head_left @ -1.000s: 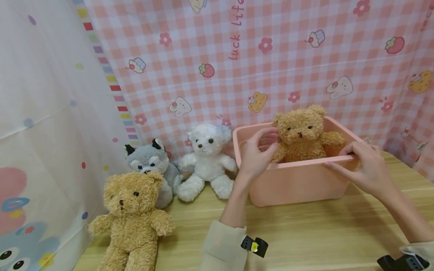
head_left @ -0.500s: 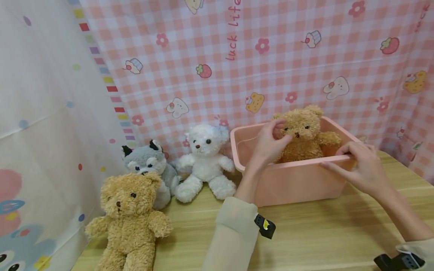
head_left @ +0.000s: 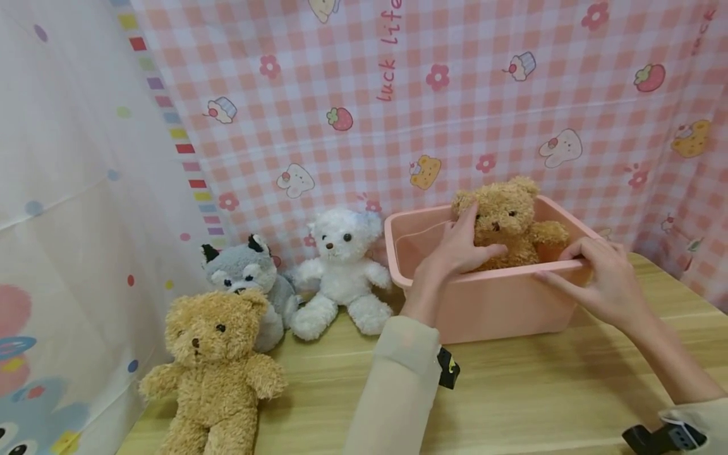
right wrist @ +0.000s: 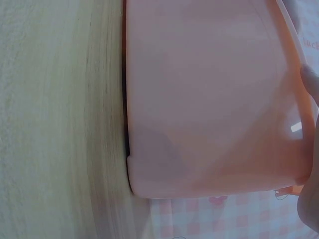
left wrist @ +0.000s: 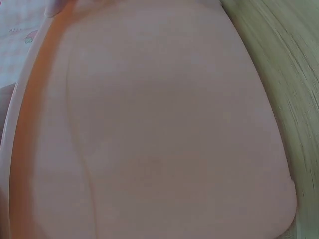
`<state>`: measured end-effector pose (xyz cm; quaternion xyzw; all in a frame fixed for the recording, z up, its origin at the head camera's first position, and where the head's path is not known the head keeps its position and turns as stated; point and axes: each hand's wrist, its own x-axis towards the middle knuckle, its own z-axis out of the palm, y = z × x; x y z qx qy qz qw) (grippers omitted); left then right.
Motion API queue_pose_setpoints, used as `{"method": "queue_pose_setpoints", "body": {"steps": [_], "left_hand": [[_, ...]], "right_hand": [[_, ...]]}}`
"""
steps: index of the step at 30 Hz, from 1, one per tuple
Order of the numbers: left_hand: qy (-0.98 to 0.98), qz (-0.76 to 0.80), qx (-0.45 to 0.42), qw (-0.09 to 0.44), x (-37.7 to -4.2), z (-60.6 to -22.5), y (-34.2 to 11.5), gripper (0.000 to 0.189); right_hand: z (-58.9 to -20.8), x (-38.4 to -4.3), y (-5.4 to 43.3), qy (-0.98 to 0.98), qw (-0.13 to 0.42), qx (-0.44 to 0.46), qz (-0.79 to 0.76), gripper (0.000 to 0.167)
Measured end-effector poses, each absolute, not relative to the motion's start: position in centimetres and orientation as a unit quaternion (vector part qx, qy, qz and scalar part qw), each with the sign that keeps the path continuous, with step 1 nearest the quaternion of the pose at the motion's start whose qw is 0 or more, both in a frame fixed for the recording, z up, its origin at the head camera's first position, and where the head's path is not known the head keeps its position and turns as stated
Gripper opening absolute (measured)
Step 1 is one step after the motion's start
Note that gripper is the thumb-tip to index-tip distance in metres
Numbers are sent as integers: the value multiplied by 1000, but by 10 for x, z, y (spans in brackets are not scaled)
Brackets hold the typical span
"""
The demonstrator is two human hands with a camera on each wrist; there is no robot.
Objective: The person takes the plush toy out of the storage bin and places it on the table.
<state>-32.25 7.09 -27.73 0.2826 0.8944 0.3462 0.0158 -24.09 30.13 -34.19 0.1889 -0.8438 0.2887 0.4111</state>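
Note:
A tan teddy bear (head_left: 512, 243) sits in the pink plastic bin (head_left: 500, 306), its head and one arm above the rim. At the bear's side, my left hand (head_left: 455, 246) reaches over the near rim with fingers spread, the thumb in front of its chest and the fingers by its head. My right hand (head_left: 605, 284) grips the rim near the front right corner, thumb outside and fingers over the edge. The left wrist view is filled mostly by the bin's outer wall (left wrist: 164, 114). In the right wrist view, part of my right hand (right wrist: 308, 194) shows beside the bin wall (right wrist: 209, 99).
To the left of the bin sit a white teddy bear (head_left: 344, 272), a grey husky plush (head_left: 250, 272) and another tan teddy bear (head_left: 216, 373) in front. They stand on a wooden table (head_left: 512, 398). A pink checked cloth (head_left: 364, 151) hangs behind.
My left hand has moved right and inward, from the bin's front left rim to the bear's side, its thumb now before the chest. My right hand keeps its grip on the rim.

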Motion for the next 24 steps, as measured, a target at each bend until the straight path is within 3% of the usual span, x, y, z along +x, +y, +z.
{"method": "queue_pose_setpoints", "body": {"steps": [7,13,19,24], "left_hand": [[891,360,275,6,-322,-278,72,97],[892,356,276,32,-322,-279,72,99],[894,323,291,110,-322,-280,69,83],[922,264,274,76,-320,-277,73,69]], "right_hand": [[-343,-242,303,-840,417,194,287,35],[-343,-240,302,-845,409,186,290,35],[-342,-240,301,-842,415,189,289,35],[-343,-240,302,-838,420,196,288,35]]}}
